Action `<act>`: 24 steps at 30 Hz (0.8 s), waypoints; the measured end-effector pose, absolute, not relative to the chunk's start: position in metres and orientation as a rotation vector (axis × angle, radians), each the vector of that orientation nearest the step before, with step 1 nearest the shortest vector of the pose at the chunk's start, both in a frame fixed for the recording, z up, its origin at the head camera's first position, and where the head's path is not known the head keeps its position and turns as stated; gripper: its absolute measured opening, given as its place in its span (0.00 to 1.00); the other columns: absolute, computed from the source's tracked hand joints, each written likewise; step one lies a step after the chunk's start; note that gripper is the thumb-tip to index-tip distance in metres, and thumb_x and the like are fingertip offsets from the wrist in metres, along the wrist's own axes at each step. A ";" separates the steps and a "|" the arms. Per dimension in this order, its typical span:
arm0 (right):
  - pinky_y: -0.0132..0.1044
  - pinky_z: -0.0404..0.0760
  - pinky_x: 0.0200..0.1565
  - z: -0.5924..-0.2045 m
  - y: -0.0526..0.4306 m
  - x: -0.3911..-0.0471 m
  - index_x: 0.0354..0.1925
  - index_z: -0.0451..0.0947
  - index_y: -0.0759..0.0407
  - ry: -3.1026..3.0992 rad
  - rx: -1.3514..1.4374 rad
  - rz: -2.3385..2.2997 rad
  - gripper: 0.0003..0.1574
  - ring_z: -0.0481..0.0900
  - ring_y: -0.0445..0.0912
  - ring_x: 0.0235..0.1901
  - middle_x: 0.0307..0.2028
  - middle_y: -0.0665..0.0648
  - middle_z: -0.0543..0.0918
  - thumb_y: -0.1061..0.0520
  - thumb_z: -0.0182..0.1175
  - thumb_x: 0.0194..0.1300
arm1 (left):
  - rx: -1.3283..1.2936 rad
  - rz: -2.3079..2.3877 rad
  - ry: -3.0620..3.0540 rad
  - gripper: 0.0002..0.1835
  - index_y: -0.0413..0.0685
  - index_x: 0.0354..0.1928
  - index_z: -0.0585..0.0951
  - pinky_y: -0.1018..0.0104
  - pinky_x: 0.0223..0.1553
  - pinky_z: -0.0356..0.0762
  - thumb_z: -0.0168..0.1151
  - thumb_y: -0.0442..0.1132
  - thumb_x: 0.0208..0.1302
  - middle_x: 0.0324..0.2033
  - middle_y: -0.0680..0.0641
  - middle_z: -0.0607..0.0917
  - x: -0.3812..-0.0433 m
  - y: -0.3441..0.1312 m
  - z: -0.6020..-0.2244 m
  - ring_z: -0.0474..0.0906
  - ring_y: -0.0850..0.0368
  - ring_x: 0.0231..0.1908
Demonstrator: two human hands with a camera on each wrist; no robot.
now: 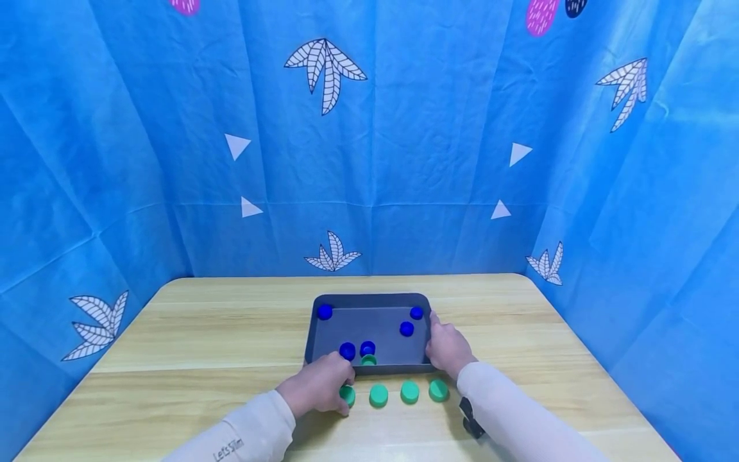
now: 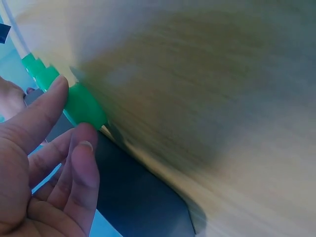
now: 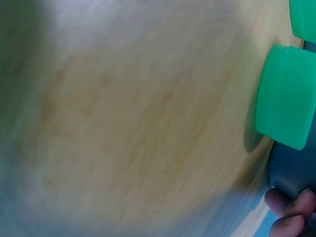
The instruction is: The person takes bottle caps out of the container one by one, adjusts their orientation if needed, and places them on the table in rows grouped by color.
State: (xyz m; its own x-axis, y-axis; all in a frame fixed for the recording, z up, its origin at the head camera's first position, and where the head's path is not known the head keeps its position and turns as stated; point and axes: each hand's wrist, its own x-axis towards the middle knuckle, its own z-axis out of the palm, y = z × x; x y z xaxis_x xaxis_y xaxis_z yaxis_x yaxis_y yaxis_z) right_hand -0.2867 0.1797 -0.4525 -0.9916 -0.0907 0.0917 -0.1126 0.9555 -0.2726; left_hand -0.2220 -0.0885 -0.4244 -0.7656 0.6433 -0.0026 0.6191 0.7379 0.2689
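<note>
A dark grey tray (image 1: 369, 301) lies on the wooden table with several blue caps (image 1: 407, 328) and one green cap (image 1: 368, 360) in it. Before its near wall, more green caps (image 1: 409, 392) stand in a row. My left hand (image 1: 320, 384) is at the row's left end, thumb and fingertips on either side of the leftmost green cap (image 2: 84, 106), which it pinches. At the tray's right side, my right hand (image 1: 450, 346) grips the wall; in the right wrist view only some curled fingertips (image 3: 291, 224) show, low at the right edge.
The wooden table (image 1: 219, 327) stretches out on both sides of the tray. A blue patterned curtain (image 1: 369, 160) hangs behind it and along both sides. A dark wrist device (image 1: 471, 418) sits at the right sleeve.
</note>
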 end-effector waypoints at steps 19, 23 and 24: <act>0.49 0.80 0.29 -0.434 0.174 -0.285 0.63 0.68 0.69 -2.991 0.290 0.034 0.42 0.81 0.56 0.28 0.31 0.66 0.82 0.39 0.60 0.65 | 0.571 0.650 3.030 0.21 0.45 0.45 0.84 0.47 0.57 0.70 0.75 0.48 0.52 0.55 0.39 0.76 -0.245 -0.145 -0.400 0.73 0.39 0.56; 0.51 0.79 0.43 -0.410 0.153 -0.285 0.58 0.71 0.68 -2.968 0.377 0.055 0.41 0.81 0.61 0.43 0.41 0.66 0.82 0.34 0.57 0.66 | 0.555 0.635 2.979 0.22 0.44 0.44 0.84 0.41 0.62 0.61 0.77 0.48 0.49 0.63 0.32 0.69 -0.254 -0.152 -0.401 0.62 0.32 0.64; 0.51 0.79 0.45 -0.406 0.146 -0.285 0.56 0.72 0.67 -2.997 0.411 0.138 0.39 0.81 0.60 0.44 0.42 0.65 0.82 0.36 0.57 0.66 | 0.557 0.634 2.965 0.22 0.43 0.43 0.85 0.41 0.62 0.60 0.77 0.47 0.49 0.64 0.31 0.68 -0.256 -0.152 -0.403 0.60 0.32 0.65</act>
State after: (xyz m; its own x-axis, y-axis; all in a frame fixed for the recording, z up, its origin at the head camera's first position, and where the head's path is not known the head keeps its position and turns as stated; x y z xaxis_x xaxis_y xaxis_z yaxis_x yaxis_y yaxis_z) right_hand -0.2853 0.1456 -0.4056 -0.9568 -0.2626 0.1245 -0.2729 0.9592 -0.0742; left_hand -0.2557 -0.1523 -0.4027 -0.9331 0.3592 0.0174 0.3349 0.8503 0.4059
